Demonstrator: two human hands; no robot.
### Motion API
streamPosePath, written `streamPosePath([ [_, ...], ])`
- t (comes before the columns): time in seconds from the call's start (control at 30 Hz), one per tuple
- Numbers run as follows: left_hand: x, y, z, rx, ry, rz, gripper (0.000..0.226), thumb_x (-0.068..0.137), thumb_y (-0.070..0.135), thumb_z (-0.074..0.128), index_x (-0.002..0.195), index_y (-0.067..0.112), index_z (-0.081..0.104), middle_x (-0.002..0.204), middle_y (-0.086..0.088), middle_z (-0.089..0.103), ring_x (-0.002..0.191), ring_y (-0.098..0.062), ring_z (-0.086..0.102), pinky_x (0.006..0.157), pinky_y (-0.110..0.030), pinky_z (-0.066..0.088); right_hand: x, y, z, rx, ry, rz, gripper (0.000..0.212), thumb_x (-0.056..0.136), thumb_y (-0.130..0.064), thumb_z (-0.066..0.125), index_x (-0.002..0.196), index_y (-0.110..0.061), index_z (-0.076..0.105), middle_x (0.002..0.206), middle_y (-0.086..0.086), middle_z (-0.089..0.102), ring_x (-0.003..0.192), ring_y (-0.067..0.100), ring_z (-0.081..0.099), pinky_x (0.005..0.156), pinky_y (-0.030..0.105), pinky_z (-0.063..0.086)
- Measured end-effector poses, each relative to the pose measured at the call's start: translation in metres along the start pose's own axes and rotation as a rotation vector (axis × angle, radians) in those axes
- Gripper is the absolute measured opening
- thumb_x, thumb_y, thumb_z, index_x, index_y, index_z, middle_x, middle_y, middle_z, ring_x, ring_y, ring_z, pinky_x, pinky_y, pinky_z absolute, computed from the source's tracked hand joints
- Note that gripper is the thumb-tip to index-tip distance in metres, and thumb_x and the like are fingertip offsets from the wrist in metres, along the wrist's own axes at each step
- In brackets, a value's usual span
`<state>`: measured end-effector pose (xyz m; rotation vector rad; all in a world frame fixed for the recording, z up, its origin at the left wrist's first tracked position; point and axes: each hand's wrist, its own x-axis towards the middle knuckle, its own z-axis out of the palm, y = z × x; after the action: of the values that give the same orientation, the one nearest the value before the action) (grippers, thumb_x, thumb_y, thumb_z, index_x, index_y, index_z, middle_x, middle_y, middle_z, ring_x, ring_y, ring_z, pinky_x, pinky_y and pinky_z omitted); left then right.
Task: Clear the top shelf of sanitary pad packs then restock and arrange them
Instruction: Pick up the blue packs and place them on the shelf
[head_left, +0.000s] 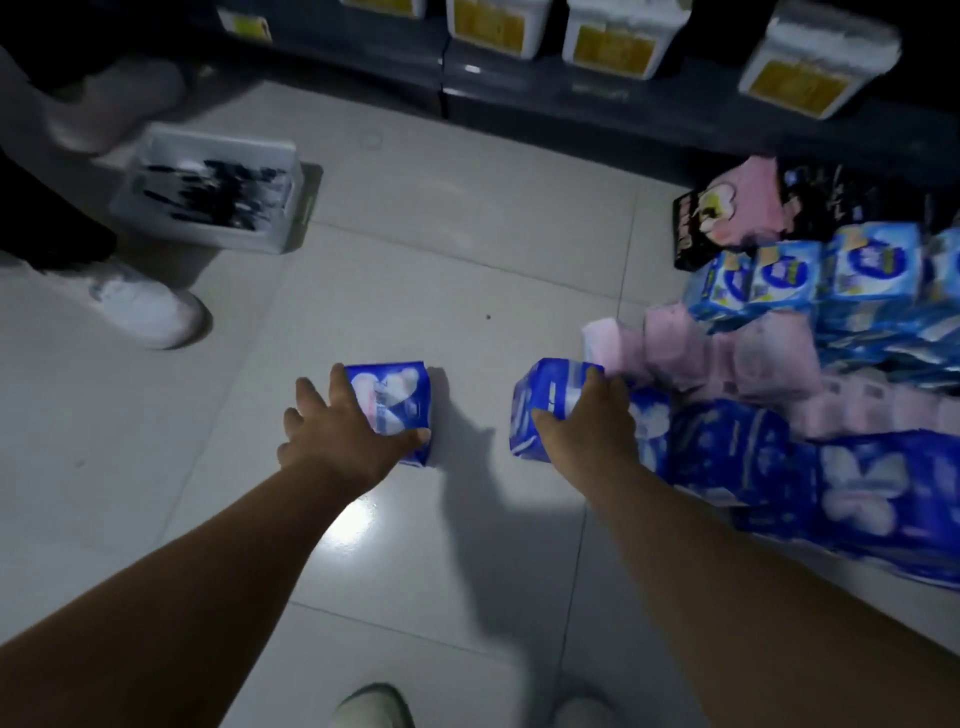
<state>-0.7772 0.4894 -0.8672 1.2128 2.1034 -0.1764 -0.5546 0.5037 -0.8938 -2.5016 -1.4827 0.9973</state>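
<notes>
I hold 1 dark blue pack under my left hand, thumb on its near edge, forefinger on its far edge, other fingers splayed off to the left; it sits alone on the floor tiles. My right hand curls over a 2nd blue pack at the left end of the heap of pink, pale blue and dark blue packs on the right. With so many down here, I judge clearing well along; the top shelf is out of view, restocking all ahead. The packs are soft, squarish blocks in glossy film; the tiles are slick and reflective
</notes>
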Motion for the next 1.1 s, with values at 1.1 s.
streamPosePath([
  [1.1,-0.042,0.085,-0.001,-0.635,-0.025,0.119,0.093,0.07,0.036,0.083,0.146,0.032,0.03,0.136,-0.003,0.027,0.123,-0.033,0.045,0.1,-0.051,0.047,-0.048,0.015,-0.089,0.021,0.228,-0.163,0.09,0.083,-0.038,0.066,0.154,-0.023,0.012,0.161,0.005,0.006,0.141,0.033,0.024,0.107,0.047,0.036],
])
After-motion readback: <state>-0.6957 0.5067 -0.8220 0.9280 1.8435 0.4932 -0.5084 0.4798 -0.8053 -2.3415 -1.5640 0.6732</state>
